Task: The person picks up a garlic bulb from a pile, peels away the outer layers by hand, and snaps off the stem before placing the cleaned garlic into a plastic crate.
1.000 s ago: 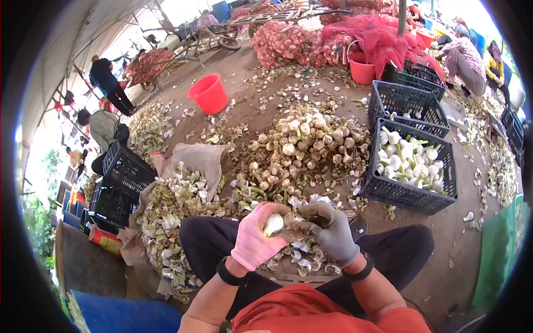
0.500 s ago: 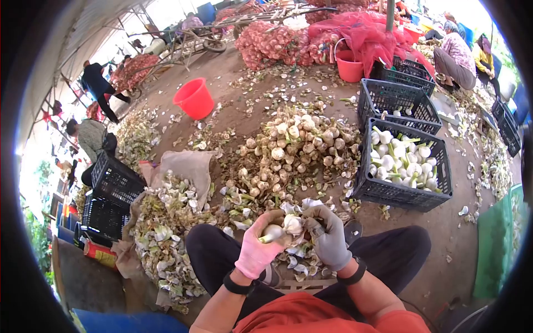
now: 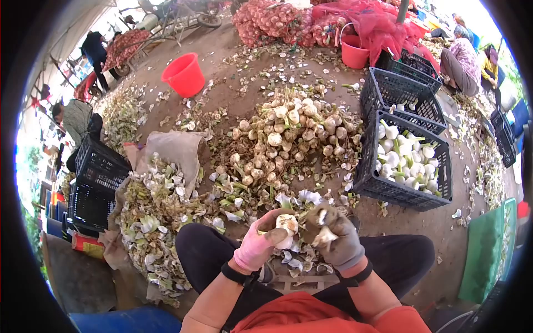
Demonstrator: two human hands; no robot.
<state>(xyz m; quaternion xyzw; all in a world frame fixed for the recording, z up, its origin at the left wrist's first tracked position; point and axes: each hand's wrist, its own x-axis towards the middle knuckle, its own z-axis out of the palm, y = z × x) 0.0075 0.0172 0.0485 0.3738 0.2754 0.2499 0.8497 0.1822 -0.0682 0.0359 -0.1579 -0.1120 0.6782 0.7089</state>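
Note:
In a pink glove, my left hand [image 3: 260, 240] is closed around a garlic bulb [image 3: 287, 223] with a brownish root end facing up. A smooth white rounded surface shows just beneath it, partly covered by the thumb. My right hand [image 3: 337, 238], in a dirty grey glove, is closed on pale garlic skin [image 3: 325, 237], a little apart from the bulb. Loose peelings lie on the ground below both hands. Ahead is a heap of unpeeled garlic bulbs [image 3: 275, 139]. A black crate [image 3: 402, 197] of clean white bulbs with green stems stands at the right.
Behind that crate are more black crates [image 3: 383, 91]. A red bucket [image 3: 184, 76] stands ahead left, another red bucket [image 3: 354, 53] farther back. Peelings [image 3: 158, 233] lie on sacking at left, near black crates [image 3: 91, 205]. A green container [image 3: 483, 252] is at right. People work in the background.
My hands have moved apart; the right one has come away from the bulb with skin in it. The left hand's bulb has turned root end up. The view has shifted slightly.

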